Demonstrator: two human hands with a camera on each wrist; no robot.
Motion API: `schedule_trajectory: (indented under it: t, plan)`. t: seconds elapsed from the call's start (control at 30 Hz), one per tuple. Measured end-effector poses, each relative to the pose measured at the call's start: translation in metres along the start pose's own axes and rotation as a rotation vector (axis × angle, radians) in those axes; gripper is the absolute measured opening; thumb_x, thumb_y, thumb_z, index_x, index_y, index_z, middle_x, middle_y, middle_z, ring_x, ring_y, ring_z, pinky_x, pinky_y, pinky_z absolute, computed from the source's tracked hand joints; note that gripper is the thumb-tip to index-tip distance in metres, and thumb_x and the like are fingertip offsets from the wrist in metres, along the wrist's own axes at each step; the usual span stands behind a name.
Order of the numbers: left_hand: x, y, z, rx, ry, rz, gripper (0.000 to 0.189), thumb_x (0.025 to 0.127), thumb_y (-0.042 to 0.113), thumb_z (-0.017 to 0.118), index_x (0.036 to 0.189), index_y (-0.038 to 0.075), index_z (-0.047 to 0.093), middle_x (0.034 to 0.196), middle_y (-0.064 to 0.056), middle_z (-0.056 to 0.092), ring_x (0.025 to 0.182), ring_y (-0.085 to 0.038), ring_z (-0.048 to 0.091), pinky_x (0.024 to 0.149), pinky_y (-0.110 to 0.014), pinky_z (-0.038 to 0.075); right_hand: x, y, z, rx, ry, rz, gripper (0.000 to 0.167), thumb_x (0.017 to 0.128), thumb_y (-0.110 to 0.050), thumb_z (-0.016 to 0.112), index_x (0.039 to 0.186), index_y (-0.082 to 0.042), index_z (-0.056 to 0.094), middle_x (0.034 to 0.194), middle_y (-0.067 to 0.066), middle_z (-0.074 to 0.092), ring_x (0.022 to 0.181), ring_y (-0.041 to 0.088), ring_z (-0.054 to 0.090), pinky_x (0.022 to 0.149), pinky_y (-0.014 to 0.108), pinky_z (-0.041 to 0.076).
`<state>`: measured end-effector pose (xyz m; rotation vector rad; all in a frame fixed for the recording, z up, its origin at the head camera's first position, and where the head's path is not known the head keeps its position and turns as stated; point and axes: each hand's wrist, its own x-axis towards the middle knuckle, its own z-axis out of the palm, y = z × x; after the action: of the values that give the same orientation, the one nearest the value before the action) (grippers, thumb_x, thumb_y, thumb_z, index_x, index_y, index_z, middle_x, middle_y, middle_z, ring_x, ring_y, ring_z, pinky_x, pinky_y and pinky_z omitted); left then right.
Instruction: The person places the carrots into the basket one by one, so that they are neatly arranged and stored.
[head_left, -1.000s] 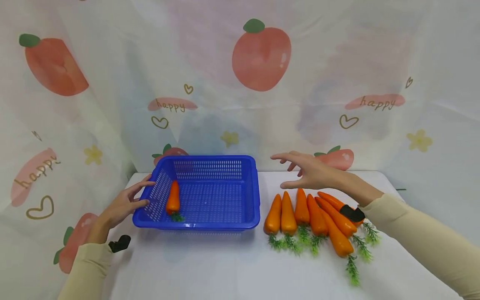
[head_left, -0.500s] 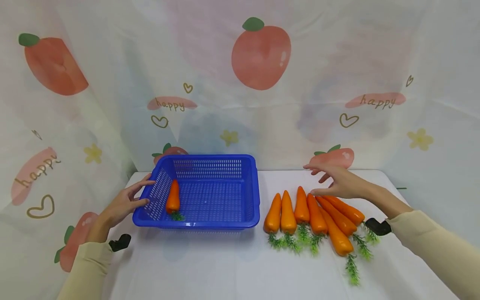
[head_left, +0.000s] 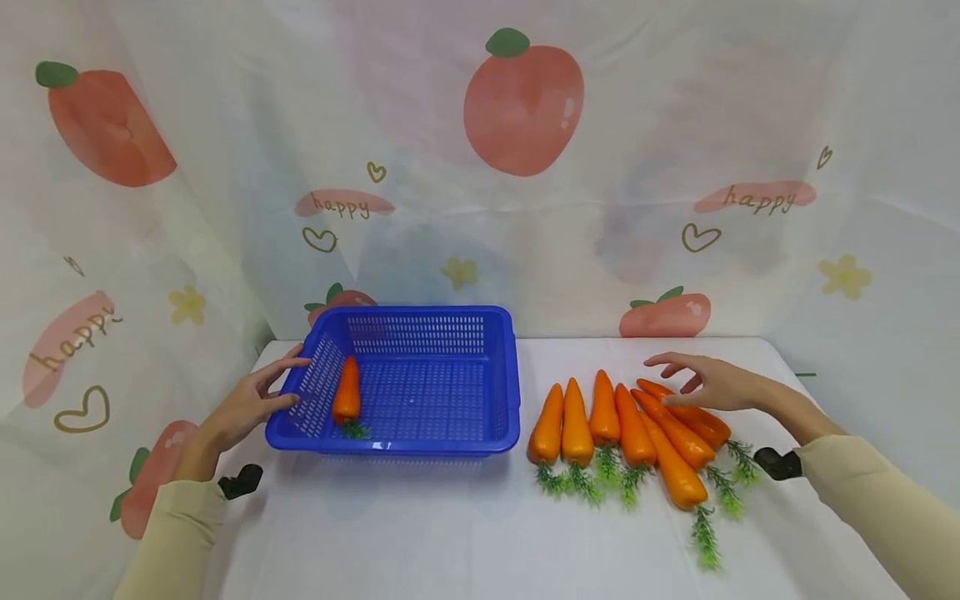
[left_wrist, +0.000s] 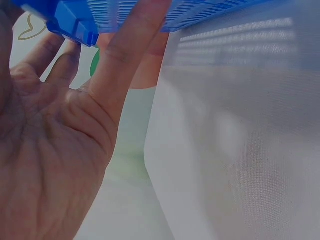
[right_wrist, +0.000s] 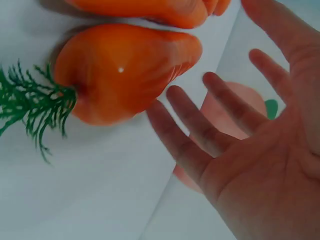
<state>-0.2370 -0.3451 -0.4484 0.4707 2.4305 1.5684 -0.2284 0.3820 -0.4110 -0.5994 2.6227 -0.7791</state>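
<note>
My left hand [head_left: 251, 408] holds the left rim of a blue plastic basket [head_left: 457, 448], thumb and a finger lying over the edge. In the left wrist view the thumb [left_wrist: 122, 60] runs up against the basket wall, while other fingers stay below the rim. One carrot [head_left: 347, 392] with green leaves lies inside the basket at its left. Over the right end of a carrot row hovers my right hand [head_left: 716, 383], fingers spread and holding nothing. In the right wrist view its fingertips come right beside the outermost carrot [right_wrist: 125, 72].
Several more carrots lie fanned out right of the basket, including one at the row's left end [head_left: 546, 425] and one angled toward the front [head_left: 678, 475]. A white cloth [head_left: 420, 533] covers the table. A printed curtain [head_left: 525, 242] hangs behind and at the sides.
My right hand has moved rightward and lower, from above the row's left part to the rightmost carrot. The left hand, the basket and the carrots have stayed put.
</note>
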Motion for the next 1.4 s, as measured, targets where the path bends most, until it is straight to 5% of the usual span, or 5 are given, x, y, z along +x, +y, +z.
schedule_trajectory:
  t: [0.17,0.43,0.8,1.03,1.4]
  plan:
    - [0.001,0.0,-0.001,-0.003,-0.003,-0.005,0.061,0.1,0.015,0.064,0.156,0.01,0.041,0.174,-0.005,0.003,0.148,-0.06,0.015,0.09,-0.045,0.06,-0.001,0.012,0.002,0.077,-0.115,0.041,0.061,0.098,-0.019,0.071,0.15,-0.004,0.043,0.133,0.027,0.057,0.107,0.035,0.065,0.089,0.049,0.059]
    - [0.0,0.002,-0.001,0.0,-0.004,0.001,0.061,0.101,0.015,0.064,0.156,0.009,0.04,0.174,-0.006,0.003,0.149,-0.059,0.015,0.091,-0.045,0.059,-0.007,0.013,0.003,0.11,-0.175,0.11,0.059,0.096,-0.009,0.07,0.15,-0.008,0.046,0.13,0.021,0.059,0.107,0.032,0.058,0.078,0.033,0.058]
    - [0.0,0.001,-0.001,0.022,-0.004,0.007,0.061,0.101,0.016,0.065,0.156,0.011,0.041,0.174,-0.006,0.005,0.15,-0.059,0.011,0.096,-0.058,0.054,-0.012,0.011,0.005,0.109,-0.182,0.097,0.06,0.095,-0.006,0.07,0.15,-0.007,0.048,0.126,0.02,0.06,0.1,0.03,0.058,0.071,0.031,0.058]
    - [-0.002,0.0,0.0,0.007,-0.008,0.002,0.061,0.1,0.015,0.065,0.156,0.011,0.041,0.174,-0.005,0.004,0.149,-0.059,0.013,0.092,-0.046,0.059,-0.012,0.014,0.008,0.106,-0.177,0.108,0.061,0.094,-0.006,0.07,0.151,-0.008,0.048,0.124,0.018,0.059,0.096,0.028,0.058,0.069,0.032,0.059]
    - [-0.001,0.0,0.0,-0.002,-0.007,0.008,0.062,0.1,0.014,0.065,0.156,0.01,0.04,0.174,-0.006,0.004,0.149,-0.06,0.013,0.09,-0.044,0.06,-0.012,0.016,0.007,0.092,-0.17,0.088,0.06,0.094,-0.007,0.072,0.15,-0.008,0.05,0.124,0.019,0.059,0.099,0.028,0.057,0.07,0.03,0.058]
